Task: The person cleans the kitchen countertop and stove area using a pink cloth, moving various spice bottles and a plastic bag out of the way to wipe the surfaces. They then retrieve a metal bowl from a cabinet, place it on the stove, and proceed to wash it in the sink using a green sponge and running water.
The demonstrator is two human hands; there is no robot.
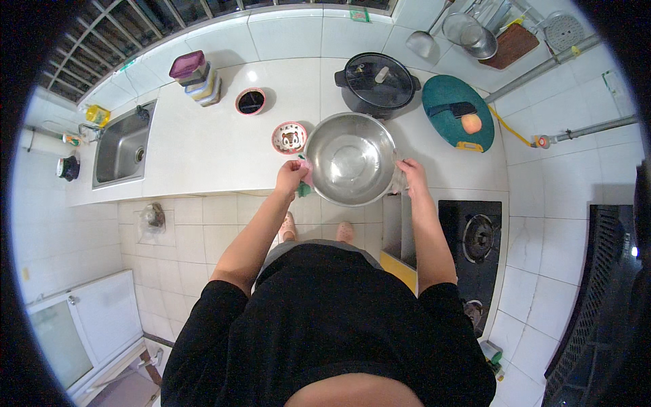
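Note:
A large stainless steel bowl (351, 158) lies in front of me at the counter's front edge, its inside showing no contents. At its left rim, my left hand (291, 177) pinches a pink piece of cloth or plastic (306, 172) with green parts hanging below. Beside the right rim, my right hand (414, 175) has its fingers closed on translucent plastic (400, 178). Whether either hand also grips the rim cannot be told. A small bowl with a red rim and an animal face (289, 138) stands just left of the steel bowl.
Behind the steel bowl stands a lidded black pot (379, 84). A green cutting board (447, 122) at right bears a black-bladed knife (460, 109) and a round peach-coloured fruit (471, 123). Further left are a bowl of dark liquid (250, 102), stacked containers (203, 86) and a sink (122, 152). A gas hob (470, 274) lies right.

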